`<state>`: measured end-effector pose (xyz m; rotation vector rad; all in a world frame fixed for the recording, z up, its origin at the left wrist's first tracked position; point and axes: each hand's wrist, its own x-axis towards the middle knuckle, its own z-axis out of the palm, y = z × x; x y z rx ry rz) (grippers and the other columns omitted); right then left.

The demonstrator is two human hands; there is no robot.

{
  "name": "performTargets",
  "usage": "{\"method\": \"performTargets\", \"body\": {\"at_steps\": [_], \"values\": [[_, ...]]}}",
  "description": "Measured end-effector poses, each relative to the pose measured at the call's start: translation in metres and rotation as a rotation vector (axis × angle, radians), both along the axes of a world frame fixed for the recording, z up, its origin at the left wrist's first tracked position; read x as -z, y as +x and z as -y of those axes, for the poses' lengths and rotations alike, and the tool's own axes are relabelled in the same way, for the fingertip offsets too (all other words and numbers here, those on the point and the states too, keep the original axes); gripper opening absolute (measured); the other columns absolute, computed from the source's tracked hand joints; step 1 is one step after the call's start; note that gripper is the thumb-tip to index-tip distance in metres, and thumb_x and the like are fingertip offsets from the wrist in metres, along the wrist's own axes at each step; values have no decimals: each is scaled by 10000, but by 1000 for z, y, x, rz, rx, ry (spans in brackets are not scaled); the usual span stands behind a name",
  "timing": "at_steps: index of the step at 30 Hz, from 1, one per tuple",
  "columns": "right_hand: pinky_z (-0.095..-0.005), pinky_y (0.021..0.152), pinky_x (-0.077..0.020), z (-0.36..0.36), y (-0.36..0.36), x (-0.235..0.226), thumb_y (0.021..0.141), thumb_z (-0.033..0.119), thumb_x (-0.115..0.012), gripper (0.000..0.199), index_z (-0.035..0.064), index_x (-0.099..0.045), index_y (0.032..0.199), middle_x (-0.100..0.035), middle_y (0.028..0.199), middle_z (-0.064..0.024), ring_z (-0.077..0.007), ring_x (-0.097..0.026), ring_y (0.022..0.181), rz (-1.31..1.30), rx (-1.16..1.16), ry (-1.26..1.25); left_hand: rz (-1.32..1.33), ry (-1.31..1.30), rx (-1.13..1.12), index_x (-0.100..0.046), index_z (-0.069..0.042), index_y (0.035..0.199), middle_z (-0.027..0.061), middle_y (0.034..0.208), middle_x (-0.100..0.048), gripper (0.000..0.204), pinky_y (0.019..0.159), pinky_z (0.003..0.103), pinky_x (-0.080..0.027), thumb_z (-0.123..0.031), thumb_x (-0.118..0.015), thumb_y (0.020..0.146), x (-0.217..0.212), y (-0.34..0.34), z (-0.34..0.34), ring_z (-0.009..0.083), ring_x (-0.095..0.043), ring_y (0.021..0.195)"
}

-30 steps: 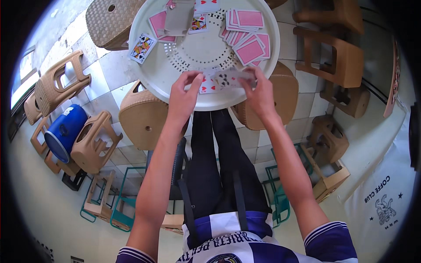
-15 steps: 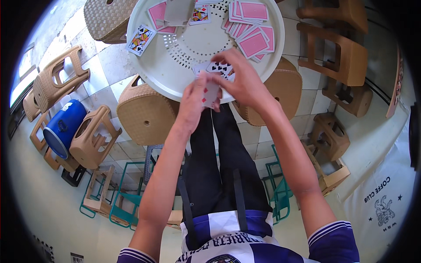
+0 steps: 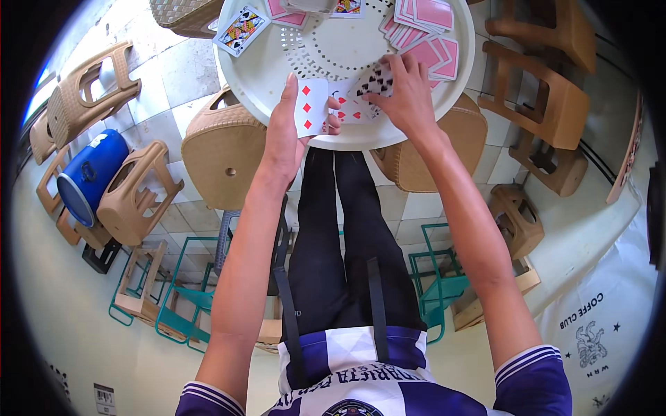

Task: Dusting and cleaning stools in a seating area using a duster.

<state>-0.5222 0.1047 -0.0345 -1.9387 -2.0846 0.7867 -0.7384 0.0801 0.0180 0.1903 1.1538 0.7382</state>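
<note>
My left hand (image 3: pixel 283 132) is closed around playing cards, and the face of a diamonds card (image 3: pixel 311 107) shows on top, with fingertips wrapping its right edge. How many cards lie beneath it I cannot tell. My right hand (image 3: pixel 411 97) pinches a black-suited playing card (image 3: pixel 374 84) between thumb and fingers, over the near part of the round cream table (image 3: pixel 277 104). Between the hands, face-up cards with red hearts (image 3: pixel 352 114) lie near the table's edge, partly overlapped by the black-suited card.
Face-down pink cards (image 3: pixel 423 17) spread over the table's right side. A face card (image 3: pixel 241 31) lies at the left, with a pale stack (image 3: pixel 310 5) farther back. Brown woven-pattern stools (image 3: pixel 225 163) stand around the table. A blue drum (image 3: pixel 94 173) sits among stools at the left.
My right hand has moved right, away from my left hand, with the black-suited card. The diamonds card in my left hand now shows more fully. The table has shifted up and right in view.
</note>
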Motion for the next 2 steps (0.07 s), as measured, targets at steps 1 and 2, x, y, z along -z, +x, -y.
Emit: {"method": "performTargets", "body": {"at_steps": [1, 2], "values": [[-458, 947, -412, 0, 1, 1, 654, 210, -871, 648, 89, -550, 1204, -530, 1141, -118, -343, -470, 1095, -8, -17, -49, -5, -2, -17, -550, 7, 1164, 136, 941, -661, 677, 728, 365, -553, -627, -400, 979, -1, 0, 0, 204, -649, 757], [-462, 965, -403, -1, 1, 4, 656, 232, -874, 676, 97, -544, 1230, -527, 1153, -115, -349, -462, 1110, -15, -32, -99, -10, -5, -32, -586, 11, 1117, 143, 939, -675, 685, 725, 359, -555, -637, -419, 968, -1, 0, 1, 204, -662, 764]]}}
